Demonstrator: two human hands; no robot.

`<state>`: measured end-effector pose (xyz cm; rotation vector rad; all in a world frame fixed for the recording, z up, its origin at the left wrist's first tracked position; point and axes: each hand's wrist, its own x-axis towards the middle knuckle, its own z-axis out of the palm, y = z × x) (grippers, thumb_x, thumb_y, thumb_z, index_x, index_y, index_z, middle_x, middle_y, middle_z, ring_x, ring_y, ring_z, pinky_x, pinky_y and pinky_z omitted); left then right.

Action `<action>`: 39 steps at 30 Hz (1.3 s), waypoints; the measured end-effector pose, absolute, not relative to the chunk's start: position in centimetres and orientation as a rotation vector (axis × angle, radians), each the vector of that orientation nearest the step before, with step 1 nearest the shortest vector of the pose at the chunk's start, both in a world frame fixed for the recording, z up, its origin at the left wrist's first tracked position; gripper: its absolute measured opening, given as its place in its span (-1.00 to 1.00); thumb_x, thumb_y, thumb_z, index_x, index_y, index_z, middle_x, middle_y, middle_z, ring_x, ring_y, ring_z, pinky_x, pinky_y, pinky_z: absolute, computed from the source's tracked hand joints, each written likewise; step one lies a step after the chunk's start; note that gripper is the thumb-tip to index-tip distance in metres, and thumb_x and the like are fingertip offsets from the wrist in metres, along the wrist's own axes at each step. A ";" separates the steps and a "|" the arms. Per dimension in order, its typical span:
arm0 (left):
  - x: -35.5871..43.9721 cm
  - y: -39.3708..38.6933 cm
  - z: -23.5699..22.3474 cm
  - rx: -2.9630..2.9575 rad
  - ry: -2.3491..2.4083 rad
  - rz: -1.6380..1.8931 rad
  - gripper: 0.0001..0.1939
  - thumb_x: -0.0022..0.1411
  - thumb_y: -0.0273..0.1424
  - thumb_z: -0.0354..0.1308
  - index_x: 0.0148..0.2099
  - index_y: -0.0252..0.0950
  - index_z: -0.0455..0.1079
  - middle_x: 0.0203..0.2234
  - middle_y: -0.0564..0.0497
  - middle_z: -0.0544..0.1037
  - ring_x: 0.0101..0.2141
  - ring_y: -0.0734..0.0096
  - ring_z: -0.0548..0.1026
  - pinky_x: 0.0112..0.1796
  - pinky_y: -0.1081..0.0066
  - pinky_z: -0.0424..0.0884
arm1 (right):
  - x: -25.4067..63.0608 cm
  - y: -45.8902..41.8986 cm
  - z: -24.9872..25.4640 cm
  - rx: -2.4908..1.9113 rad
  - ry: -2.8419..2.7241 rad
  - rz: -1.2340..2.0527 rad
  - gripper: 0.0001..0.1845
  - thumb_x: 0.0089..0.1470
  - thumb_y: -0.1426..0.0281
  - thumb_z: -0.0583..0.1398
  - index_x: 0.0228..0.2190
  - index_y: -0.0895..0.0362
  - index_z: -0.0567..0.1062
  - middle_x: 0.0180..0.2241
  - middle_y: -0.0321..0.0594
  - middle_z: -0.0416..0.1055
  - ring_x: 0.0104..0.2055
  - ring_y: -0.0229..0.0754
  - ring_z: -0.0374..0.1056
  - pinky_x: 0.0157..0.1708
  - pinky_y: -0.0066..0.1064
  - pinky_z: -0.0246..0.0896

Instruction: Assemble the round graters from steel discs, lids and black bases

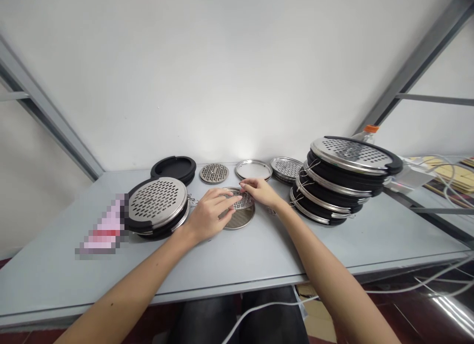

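While we hold perforated metal plate (245, 202) in fingertips of left hand (214, 210) and right hand (260, 192), it lies frame centre, over round disc (240, 219), long axis seemingly left-right; neither hand clearly nearer.

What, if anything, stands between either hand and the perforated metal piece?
Nothing visible: the left hand and right hand both have fingers at the perforated metal piece. The left stack and taller right stack stand off to either side.
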<state>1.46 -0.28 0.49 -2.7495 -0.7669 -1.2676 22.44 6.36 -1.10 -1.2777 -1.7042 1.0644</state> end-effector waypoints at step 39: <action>0.6 0.5 0.5 -2.718 -1.478 -1.086 -0.05 0.17 -0.18 0.20 0.37 -0.17 -0.35 0.29 -0.14 0.04 0.26 0.06 0.06 0.19 0.08 0.09 | 23.0 6.6 0.0 -0.865 -1.031 1.306 -0.61 -0.30 0.45 0.40 -0.30 0.12 0.55 -0.13 -0.13 0.48 -0.08 -0.08 0.38 -0.04 -0.22 0.25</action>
